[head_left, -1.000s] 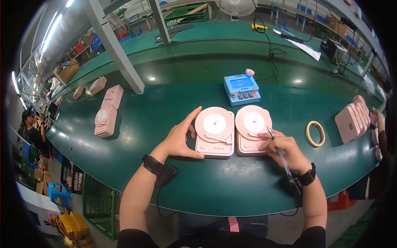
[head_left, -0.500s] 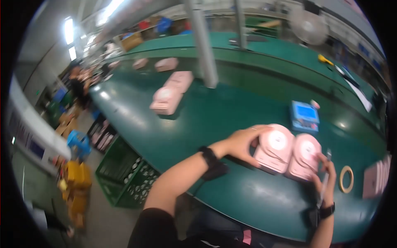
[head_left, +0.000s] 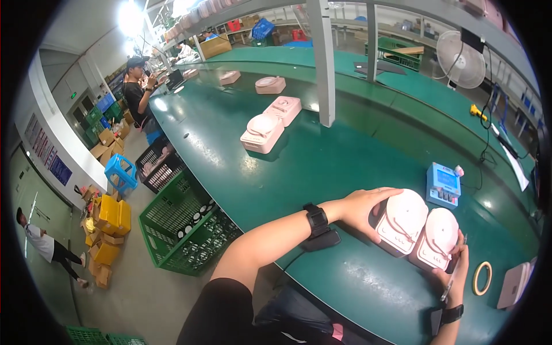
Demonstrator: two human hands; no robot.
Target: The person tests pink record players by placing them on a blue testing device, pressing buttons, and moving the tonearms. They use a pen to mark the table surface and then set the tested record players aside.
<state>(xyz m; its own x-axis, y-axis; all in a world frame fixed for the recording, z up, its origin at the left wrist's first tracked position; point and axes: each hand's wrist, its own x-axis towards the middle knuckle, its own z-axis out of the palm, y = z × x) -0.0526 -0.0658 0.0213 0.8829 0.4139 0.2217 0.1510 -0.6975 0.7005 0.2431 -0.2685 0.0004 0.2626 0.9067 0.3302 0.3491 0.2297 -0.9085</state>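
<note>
Two pale pink devices, each with a round disc top and a short looped cord, sit side by side near the table's front edge. My left hand [head_left: 363, 211] wraps the outer side of the left pink device [head_left: 404, 214], thumb low and fingers across its top. Around the outer side of the right pink device [head_left: 438, 230] curl the fingers of my right hand [head_left: 456, 264]. A thin pen-like tool [head_left: 446, 292] is also tucked in that hand, pointing down toward the wrist. Beyond the devices stands a small blue box with a screen [head_left: 443, 184].
On the green table [head_left: 345, 167] lie a tape roll [head_left: 482, 278], stacked pink panels [head_left: 514, 284] and more pink devices [head_left: 263, 132] farther left. A grey post [head_left: 323, 69] rises behind. Left of the table are green crates [head_left: 172, 230], a blue stool [head_left: 121, 171] and two other people.
The whole view has shifted and sharpened, bringing a walking person into clearer view at left. Both hands remain on the same two pink devices.
</note>
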